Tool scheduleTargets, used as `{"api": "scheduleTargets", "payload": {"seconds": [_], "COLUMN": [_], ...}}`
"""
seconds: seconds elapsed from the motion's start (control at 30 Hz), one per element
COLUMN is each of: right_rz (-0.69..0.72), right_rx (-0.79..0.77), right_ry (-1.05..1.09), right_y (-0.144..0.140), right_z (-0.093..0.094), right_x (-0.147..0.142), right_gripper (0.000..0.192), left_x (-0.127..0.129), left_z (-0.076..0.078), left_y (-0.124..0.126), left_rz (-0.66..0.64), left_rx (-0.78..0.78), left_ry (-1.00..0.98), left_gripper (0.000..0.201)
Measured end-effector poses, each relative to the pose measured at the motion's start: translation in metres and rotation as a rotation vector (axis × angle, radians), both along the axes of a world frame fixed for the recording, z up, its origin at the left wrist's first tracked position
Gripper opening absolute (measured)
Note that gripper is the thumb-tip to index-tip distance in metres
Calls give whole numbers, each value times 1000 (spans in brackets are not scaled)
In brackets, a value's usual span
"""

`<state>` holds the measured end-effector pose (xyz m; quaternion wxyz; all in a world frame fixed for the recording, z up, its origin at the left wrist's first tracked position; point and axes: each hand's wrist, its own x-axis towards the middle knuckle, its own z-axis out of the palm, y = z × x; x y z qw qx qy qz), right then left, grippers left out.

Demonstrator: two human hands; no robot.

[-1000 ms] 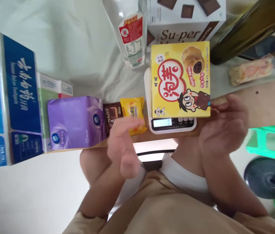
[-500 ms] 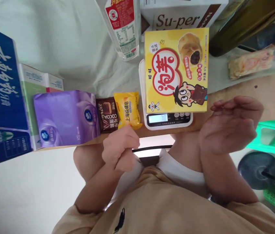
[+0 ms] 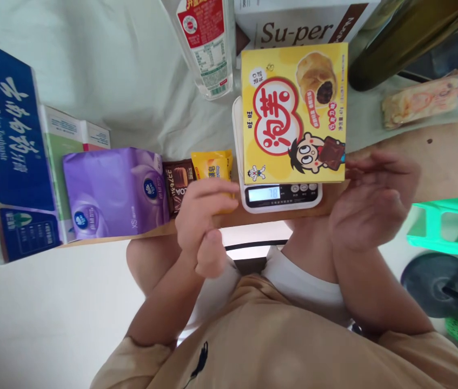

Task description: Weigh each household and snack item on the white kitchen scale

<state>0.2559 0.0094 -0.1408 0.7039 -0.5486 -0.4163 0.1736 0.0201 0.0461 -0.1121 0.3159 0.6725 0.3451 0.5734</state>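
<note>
i'm seemingly weighing the box (image 3: 293,116) on the scale (image 3: 281,204), left grip (image 3: 202,221), right grip (image 3: 374,202) loosely spread; lifting is calling for pinching.

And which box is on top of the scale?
The yellow box with the cartoon figure. It alone rests on the white scale; the blue toothpaste box stands far left, and the white Su-per box is behind the scale.

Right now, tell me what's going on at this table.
A seated person has a yellow box lying on a white scale, its display lit. The left hand, partly curled, hides some of a yellow packet; the right hand is open beside the box's near right corner. Neither hand appears to hold anything.
</note>
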Motion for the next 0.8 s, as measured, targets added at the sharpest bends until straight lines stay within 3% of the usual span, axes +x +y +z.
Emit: {"api": "scheduleTargets", "payload": {"seconds": [0.07, 0.17, 0.23, 0.5, 0.63, 0.8], "right_rz": [116, 276, 314, 120, 43, 59], "right_rx": [-133, -287, -349, -185, 59, 6], "right_ry": [-11, -4, -13, 85, 149, 285], "right_y": [-5, -9, -11, -12, -4, 25], "right_z": [7, 20, 26, 46, 72, 100], "right_x": [-7, -18, -25, -54, -78, -109], "right_gripper": [56, 62, 60, 50, 36, 38], "left_x": [6, 13, 17, 30, 25, 10], "left_z": [-4, -9, -10, -6, -2, -2], "left_y": [6, 7, 3, -12, -28, -40], "left_rz": [-4, -163, -226, -175, -72, 94], "left_rx": [77, -9, -19, 108, 206, 327], "left_ry": [21, 193, 274, 233, 119, -11], "left_gripper": [51, 79, 86, 88, 83, 71]}}
